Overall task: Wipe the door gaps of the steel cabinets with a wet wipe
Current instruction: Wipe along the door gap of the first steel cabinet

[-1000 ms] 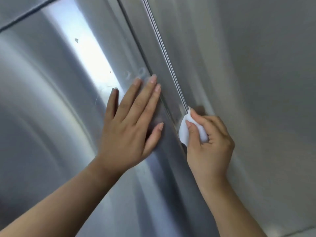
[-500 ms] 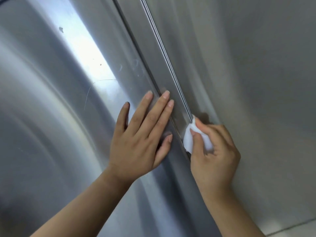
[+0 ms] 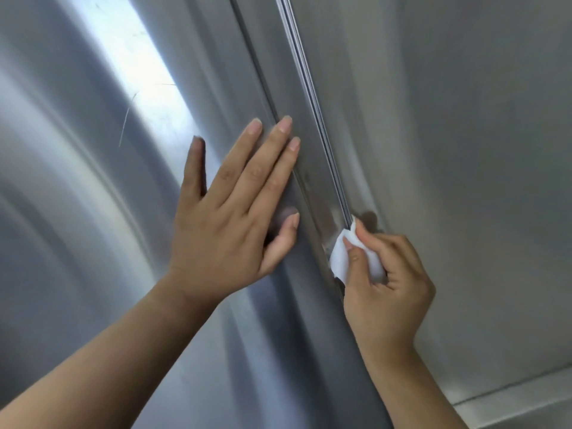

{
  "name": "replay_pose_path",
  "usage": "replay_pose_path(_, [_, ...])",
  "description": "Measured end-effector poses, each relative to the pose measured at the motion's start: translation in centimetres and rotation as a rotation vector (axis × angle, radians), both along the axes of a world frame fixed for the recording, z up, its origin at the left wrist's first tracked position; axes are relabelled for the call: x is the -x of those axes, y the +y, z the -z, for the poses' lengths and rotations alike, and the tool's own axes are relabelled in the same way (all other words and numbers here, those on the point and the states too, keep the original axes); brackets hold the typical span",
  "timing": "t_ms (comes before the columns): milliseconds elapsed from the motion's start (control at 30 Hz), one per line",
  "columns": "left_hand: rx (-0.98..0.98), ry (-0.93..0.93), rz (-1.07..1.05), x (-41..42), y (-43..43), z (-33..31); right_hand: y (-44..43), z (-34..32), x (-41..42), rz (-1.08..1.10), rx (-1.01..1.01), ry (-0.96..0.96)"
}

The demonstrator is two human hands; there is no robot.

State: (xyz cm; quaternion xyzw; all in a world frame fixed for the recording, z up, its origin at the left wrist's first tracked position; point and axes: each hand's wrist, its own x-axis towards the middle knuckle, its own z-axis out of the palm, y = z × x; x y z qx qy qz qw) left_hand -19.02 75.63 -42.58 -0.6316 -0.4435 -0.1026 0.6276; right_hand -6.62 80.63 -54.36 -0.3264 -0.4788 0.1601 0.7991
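left hand point(image 3: 229, 230) fingers straight, flat on left steel door point(image 3: 93, 212) | right hand point(image 3: 390, 283) pinches wet wipe point(image 3: 342, 258) at door gap point(image 3: 312, 97) | right door point(image 3: 464, 150) beside

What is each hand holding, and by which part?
The right hand pinches the white wet wipe around its middle, between thumb and forefinger. The left hand holds nothing, resting flat on the steel door.

Left hand point(image 3: 229, 230) spread flat, right hand point(image 3: 390, 284) curled.
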Motion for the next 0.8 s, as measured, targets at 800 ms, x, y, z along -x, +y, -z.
replay_pose_path(800, [0.021, -0.029, 0.018, 0.0, -0.1, 0.3, -0.1, 1.9, 0.7, 0.041, 0.032, 0.030])
